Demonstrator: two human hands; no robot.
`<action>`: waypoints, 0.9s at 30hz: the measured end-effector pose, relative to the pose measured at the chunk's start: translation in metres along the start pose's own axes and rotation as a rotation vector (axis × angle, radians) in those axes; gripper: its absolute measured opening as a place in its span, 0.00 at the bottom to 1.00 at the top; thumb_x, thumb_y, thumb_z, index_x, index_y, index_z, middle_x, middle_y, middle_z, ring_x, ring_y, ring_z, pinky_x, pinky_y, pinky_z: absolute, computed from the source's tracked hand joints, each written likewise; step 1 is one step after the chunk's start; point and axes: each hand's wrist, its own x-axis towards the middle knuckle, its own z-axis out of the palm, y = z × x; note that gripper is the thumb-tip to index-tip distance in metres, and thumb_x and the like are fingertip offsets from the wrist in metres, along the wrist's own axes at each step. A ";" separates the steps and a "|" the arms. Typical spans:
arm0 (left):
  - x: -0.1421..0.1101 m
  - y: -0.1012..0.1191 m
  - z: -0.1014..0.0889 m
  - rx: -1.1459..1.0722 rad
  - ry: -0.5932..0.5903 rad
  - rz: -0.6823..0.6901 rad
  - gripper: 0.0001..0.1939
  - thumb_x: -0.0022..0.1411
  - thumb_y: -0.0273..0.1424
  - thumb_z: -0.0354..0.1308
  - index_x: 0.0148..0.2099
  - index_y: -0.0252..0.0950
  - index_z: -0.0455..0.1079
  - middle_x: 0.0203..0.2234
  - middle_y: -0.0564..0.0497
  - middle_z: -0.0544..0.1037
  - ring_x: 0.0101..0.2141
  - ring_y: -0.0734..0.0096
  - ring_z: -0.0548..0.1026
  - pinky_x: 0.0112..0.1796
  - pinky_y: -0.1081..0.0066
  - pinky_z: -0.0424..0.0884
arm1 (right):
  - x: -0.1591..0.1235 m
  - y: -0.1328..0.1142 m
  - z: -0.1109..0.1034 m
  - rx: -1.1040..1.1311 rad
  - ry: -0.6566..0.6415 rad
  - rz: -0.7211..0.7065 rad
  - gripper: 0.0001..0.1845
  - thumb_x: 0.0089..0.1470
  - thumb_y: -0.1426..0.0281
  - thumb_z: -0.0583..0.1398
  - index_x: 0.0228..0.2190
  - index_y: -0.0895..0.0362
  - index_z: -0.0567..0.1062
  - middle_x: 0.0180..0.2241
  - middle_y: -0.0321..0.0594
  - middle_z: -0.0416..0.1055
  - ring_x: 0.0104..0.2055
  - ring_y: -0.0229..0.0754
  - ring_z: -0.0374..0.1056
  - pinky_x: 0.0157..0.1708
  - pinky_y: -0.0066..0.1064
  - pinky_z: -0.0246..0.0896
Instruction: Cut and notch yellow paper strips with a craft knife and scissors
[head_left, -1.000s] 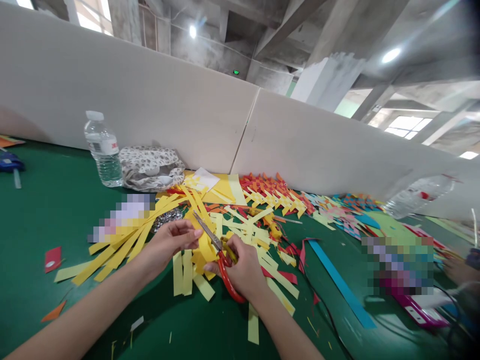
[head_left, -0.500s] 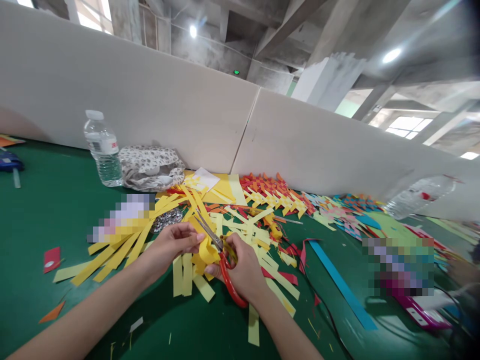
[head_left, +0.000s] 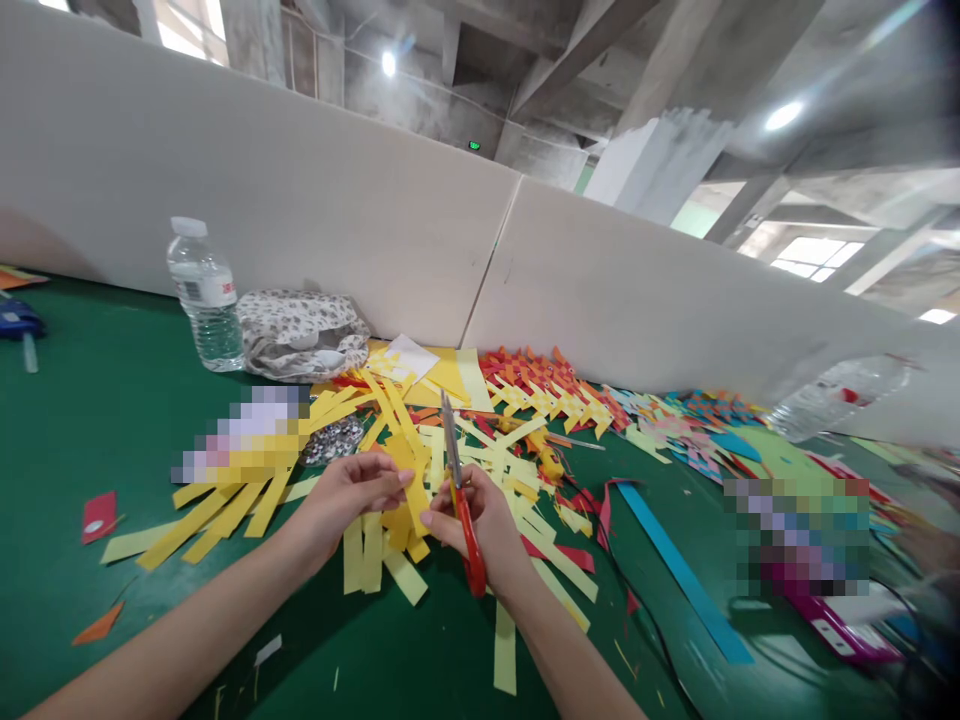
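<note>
My left hand [head_left: 358,500] pinches a yellow paper strip [head_left: 415,503] between thumb and fingertips. The strip hangs at a slant toward my right hand [head_left: 480,525]. In that hand is a pair of scissors [head_left: 470,550] with red handles, its blades pointing up and away from me and looking closed. My right thumb is stretched toward the strip's edge; whether it touches cannot be made out. Beneath both hands lie pale yellow strips [head_left: 403,578], partly hidden by the fingers. A fan of deeper yellow strips [head_left: 229,510] spreads left of my left hand.
At the back stand a water bottle [head_left: 206,300] and a patterned cloth pouch [head_left: 300,335]. Woven paper fish [head_left: 540,385] line the partition [head_left: 360,220]. A yellow glue gun [head_left: 550,455], its black cable [head_left: 637,595] and a blue strip [head_left: 682,570] lie to the right. Another person's hand shows at far right.
The scissors have swung from slanting left across the yellow paper to pointing nearly straight up, apart from it. The yellow strip was curled between my hands and now hangs straighter from my left fingers.
</note>
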 end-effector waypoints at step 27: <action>0.010 0.008 -0.017 -0.163 0.247 0.387 0.12 0.43 0.34 0.69 0.30 0.36 0.72 0.24 0.57 0.75 0.27 0.78 0.72 0.32 0.80 0.71 | -0.007 -0.008 -0.012 -0.687 -0.042 0.002 0.19 0.41 0.58 0.64 0.28 0.52 0.59 0.22 0.28 0.62 0.22 0.35 0.55 0.21 0.25 0.47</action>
